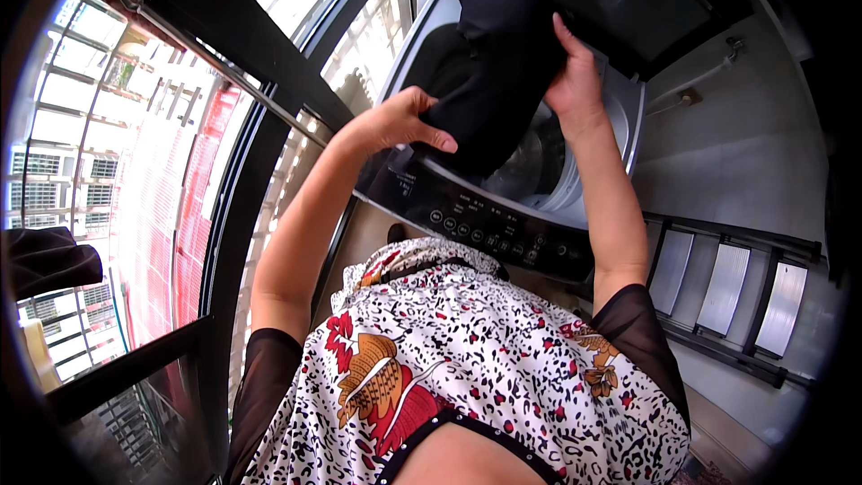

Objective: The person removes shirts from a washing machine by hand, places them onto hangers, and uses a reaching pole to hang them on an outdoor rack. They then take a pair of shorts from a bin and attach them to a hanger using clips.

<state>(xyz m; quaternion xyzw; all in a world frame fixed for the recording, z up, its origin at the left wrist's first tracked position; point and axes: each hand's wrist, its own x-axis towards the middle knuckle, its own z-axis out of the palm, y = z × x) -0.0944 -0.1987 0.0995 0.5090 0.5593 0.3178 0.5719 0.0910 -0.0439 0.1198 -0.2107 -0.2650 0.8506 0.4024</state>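
Observation:
A black cloth garment (498,74) hangs between my hands over the open top-loading washing machine (613,215). My left hand (417,124) grips its near left edge, the thumb lying on top of the fabric. At the garment's right side is my right hand (576,74), thumb pointing up, its fingers mostly hidden behind the cloth. Below the garment, part of the metal drum (539,155) shows. The control panel (485,229) with round buttons faces me, and the dark lid (606,0) stands raised at the back.
A folded step ladder (724,289) stands against the wall on the right. Above it are a wall tap (734,47) and a pipe. Dark-framed windows (249,168) with grilles outside line the left, where another dark cloth (54,261) hangs.

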